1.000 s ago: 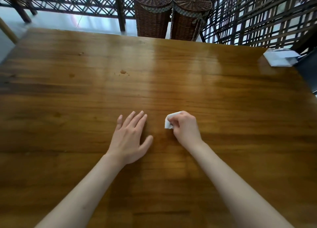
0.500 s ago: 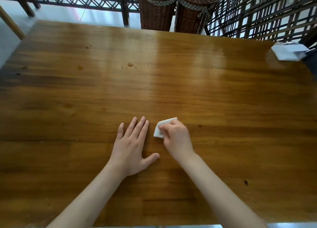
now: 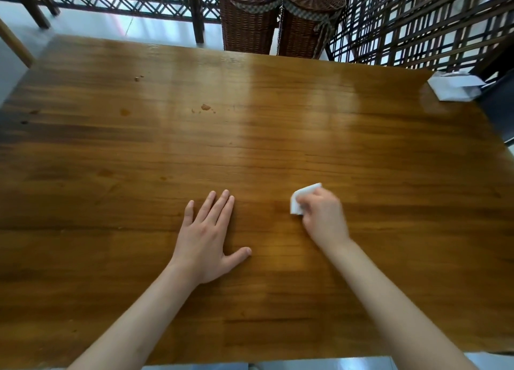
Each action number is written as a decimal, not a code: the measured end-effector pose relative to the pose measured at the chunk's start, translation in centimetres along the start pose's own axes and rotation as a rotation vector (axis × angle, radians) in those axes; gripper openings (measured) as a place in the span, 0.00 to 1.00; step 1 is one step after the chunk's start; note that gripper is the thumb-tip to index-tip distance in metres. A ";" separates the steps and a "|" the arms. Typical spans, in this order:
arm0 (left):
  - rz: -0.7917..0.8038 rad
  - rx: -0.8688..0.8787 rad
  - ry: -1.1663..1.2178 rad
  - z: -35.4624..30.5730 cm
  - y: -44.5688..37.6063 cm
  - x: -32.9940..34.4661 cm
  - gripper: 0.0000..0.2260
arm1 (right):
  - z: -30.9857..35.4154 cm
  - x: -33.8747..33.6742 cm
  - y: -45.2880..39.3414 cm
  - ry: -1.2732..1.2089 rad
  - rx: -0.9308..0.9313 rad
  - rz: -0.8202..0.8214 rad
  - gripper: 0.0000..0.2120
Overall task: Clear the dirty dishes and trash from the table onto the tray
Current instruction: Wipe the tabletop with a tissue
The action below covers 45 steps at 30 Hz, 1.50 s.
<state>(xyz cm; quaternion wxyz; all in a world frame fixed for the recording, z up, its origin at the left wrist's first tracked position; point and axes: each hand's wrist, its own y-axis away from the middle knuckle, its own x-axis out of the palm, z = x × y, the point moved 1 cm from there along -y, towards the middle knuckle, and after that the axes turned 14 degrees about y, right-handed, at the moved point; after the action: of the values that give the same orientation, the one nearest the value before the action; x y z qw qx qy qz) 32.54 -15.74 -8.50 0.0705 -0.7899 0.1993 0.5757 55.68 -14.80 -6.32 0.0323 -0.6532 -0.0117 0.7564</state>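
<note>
My right hand is curled around a small white folded tissue, pressing it to the wooden table near the front middle; only a creased, slightly blurred corner pokes out past my fingers. My left hand lies flat beside it, fingers straight, holding nothing.

Two lidded wicker baskets stand side by side just beyond the desk's far edge, dark wooden lattice screens behind them; a white paper packet lies at its far right corner
</note>
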 end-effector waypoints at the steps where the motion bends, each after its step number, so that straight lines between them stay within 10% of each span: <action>1: 0.004 0.002 0.000 0.0 0.0 0.0 0.45 | -1.1 -0.1 -0.5 0.013 0.055 -0.010 0.11; 11: -0.038 0.078 0.186 -6.0 -0.2 1.5 0.43 | -4.8 -0.2 -0.1 -0.023 0.318 -0.157 0.09; 17: -0.039 0.065 0.137 -6.7 -0.4 3.1 0.43 | -1.9 0.6 1.5 -0.038 0.072 -0.083 0.09; 26: -0.062 0.091 0.172 -6.5 -0.2 2.5 0.42 | -3.9 0.2 1.9 -0.080 0.225 -0.135 0.09; 45: -0.211 -0.112 0.173 16.6 -9.2 -8.9 0.35 | 11.8 1.9 -12.8 -0.149 0.143 -0.155 0.08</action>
<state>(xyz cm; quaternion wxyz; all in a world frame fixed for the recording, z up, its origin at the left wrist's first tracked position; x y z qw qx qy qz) 19.27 0.40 -6.64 0.0691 -0.8558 0.0882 0.5050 44.17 -1.62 -5.71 0.1361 -0.5882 -0.0107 0.7971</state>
